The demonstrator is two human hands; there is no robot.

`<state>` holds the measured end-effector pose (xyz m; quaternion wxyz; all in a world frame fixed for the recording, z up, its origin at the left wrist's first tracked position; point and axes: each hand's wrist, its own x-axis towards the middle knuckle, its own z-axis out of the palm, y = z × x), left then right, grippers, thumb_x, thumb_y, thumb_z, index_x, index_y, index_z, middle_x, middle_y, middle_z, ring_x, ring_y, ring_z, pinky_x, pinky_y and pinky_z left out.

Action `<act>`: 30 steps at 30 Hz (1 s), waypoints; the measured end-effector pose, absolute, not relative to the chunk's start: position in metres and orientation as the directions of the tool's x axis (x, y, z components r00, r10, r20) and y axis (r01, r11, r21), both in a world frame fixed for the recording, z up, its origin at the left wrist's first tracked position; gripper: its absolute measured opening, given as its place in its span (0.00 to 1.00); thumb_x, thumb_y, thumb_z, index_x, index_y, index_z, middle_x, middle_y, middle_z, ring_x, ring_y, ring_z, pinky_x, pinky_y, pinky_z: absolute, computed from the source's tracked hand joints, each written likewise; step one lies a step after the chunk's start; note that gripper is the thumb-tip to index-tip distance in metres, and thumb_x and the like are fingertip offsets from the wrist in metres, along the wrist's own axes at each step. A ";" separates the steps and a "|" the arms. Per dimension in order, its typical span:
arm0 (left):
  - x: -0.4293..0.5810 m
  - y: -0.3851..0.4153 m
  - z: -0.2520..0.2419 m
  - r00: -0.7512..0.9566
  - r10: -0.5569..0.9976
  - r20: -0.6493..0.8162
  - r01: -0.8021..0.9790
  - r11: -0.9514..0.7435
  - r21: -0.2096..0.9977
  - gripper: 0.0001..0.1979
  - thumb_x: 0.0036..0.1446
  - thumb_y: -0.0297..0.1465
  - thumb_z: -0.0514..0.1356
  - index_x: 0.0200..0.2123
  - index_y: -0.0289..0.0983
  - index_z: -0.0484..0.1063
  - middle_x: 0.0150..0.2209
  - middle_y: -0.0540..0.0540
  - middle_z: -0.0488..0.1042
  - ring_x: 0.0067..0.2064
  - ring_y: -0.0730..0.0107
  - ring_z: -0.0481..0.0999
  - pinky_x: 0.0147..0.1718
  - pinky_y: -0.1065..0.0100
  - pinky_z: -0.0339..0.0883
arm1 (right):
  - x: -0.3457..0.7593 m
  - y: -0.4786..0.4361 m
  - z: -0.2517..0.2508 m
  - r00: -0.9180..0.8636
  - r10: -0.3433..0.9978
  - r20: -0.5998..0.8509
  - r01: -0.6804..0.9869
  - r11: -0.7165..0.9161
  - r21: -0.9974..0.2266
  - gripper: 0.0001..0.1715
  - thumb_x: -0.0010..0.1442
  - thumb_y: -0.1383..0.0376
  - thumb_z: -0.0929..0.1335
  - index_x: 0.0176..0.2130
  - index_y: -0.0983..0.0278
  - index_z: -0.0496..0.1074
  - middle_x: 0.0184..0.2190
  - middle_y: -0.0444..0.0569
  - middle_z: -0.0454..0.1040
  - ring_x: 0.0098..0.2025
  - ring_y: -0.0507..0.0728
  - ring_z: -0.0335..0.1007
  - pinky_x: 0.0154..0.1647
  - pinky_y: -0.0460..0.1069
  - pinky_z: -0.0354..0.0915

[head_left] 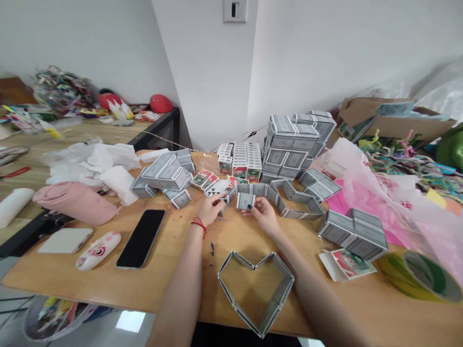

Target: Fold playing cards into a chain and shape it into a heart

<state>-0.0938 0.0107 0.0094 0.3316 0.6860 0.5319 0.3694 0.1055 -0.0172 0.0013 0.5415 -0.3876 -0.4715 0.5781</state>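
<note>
Left hand (211,210): grip pinched closed on the left end of a card strip (262,189), grey-patterned, standing in zigzag folds at mid-desk (108,284). Right hand (264,214): grip closed, thumb and fingers on one grey-backed card (245,200), which I see held up just near of the strip. Heart-shaped card frame (280,289): one, near side, between the forearms. Card blocks (285,144): stacked, far right, beside small card boxes (246,159) in rows. Black phone (141,238): left, flat. Tape roll (392,272): yellow, near right; I note an opened card box (352,264) left of it.
</note>
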 end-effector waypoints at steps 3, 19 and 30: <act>-0.093 0.012 0.009 0.130 0.981 0.146 0.463 -0.191 0.866 0.17 0.49 0.31 0.52 0.42 0.33 0.70 0.36 0.45 0.74 0.35 0.70 0.71 0.35 0.70 0.65 | 0.100 -0.024 0.003 -0.218 0.974 0.065 -0.228 0.014 -0.974 0.16 0.48 0.58 0.67 0.31 0.60 0.56 0.29 0.44 0.69 0.31 0.54 0.72 0.37 0.55 0.69; -0.079 0.010 0.000 0.094 0.977 0.190 0.504 -0.211 0.837 0.15 0.51 0.34 0.52 0.39 0.36 0.71 0.33 0.47 0.74 0.33 0.72 0.71 0.31 0.73 0.65 | 0.089 -0.038 0.000 -0.290 0.935 0.203 0.412 0.314 -0.856 0.07 0.52 0.63 0.62 0.26 0.63 0.62 0.19 0.42 0.65 0.21 0.49 0.60 0.22 0.44 0.57; -0.078 0.012 0.004 0.104 0.981 0.163 0.475 -0.194 0.859 0.14 0.50 0.32 0.52 0.38 0.34 0.72 0.31 0.46 0.74 0.34 0.70 0.71 0.33 0.71 0.65 | 0.090 -0.037 0.007 -0.159 0.945 0.286 0.426 0.327 -0.843 0.05 0.48 0.64 0.63 0.25 0.63 0.60 0.20 0.41 0.60 0.22 0.49 0.56 0.22 0.44 0.54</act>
